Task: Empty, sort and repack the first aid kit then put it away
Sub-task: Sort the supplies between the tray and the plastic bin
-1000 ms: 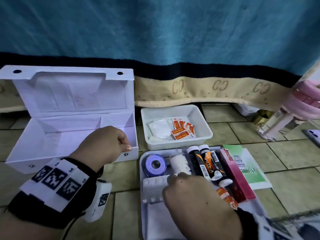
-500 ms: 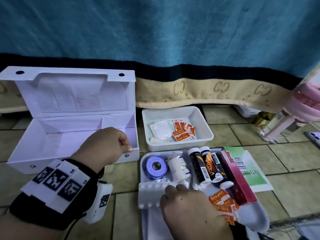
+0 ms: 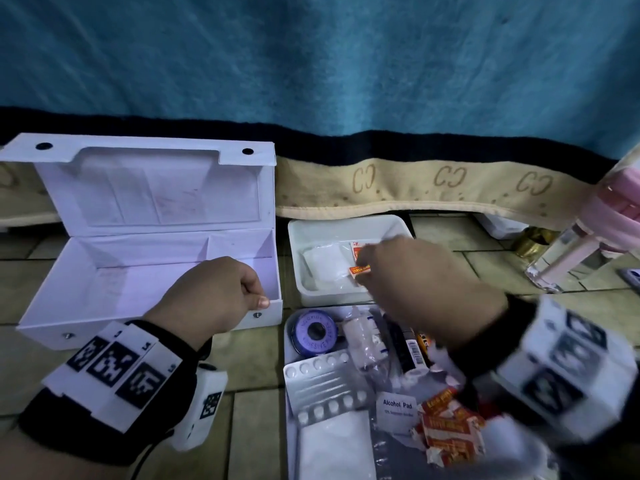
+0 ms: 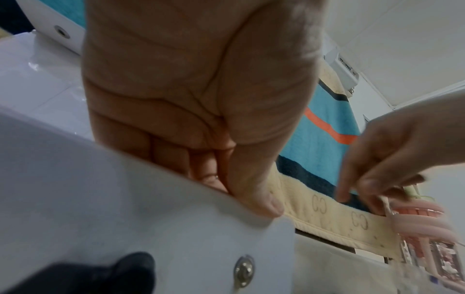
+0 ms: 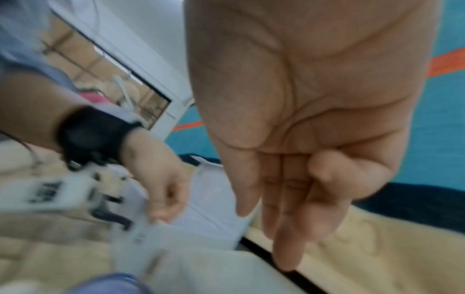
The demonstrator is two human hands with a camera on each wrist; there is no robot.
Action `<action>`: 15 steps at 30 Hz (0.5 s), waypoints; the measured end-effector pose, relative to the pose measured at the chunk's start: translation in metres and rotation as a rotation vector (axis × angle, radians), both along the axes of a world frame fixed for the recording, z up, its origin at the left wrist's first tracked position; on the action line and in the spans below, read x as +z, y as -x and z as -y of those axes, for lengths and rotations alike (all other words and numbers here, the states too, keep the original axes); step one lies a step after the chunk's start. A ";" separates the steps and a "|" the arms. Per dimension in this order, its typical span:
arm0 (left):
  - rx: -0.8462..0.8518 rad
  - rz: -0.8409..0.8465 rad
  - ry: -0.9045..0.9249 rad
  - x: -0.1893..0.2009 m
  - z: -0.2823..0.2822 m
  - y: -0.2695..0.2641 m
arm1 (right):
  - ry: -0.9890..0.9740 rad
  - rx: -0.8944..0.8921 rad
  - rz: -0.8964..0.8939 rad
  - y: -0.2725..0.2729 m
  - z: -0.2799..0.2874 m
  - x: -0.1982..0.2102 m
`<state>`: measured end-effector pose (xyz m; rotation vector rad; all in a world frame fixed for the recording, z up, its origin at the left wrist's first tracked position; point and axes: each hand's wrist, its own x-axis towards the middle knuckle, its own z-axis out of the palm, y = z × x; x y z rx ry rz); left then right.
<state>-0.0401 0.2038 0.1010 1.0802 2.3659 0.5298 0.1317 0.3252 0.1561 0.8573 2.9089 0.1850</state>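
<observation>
The white first aid box (image 3: 104, 282) stands open and empty at the left. My left hand (image 3: 258, 296) grips its front right corner, thumb outside the wall (image 4: 251, 195). Over the small white tray (image 3: 346, 225) hovers my right hand (image 3: 367, 261), its fingers (image 5: 284, 228) straight and bare in the right wrist view. An orange plaster packet (image 3: 360, 270) lies just under its fingertips, beside a white gauze bag (image 3: 323, 268). The near tray (image 3: 286, 341) holds a tape roll (image 3: 314, 332), a bandage roll (image 3: 362, 336), a blister pack (image 3: 322, 386), an alcohol pad (image 3: 396, 408) and orange packets (image 3: 450, 427).
A blue and beige blanket (image 3: 415, 185) hangs down behind everything to the tiled floor (image 3: 252, 362). A clear bottle with a pink cap (image 3: 571, 258) and a gold object (image 3: 531, 239) stand at the far right.
My right hand has left the near tray and moved up over the small back tray, where an orange packet now lies. The left hand has stayed on the box.
</observation>
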 end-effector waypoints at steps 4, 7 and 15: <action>-0.005 0.000 -0.005 0.000 0.001 0.000 | 0.082 -0.013 0.163 0.038 -0.052 -0.007; -0.001 0.012 -0.012 -0.002 0.002 0.001 | 0.191 0.007 0.252 0.056 -0.063 -0.026; 0.010 0.039 -0.031 -0.004 0.002 0.003 | -0.096 0.081 0.337 0.078 -0.066 -0.052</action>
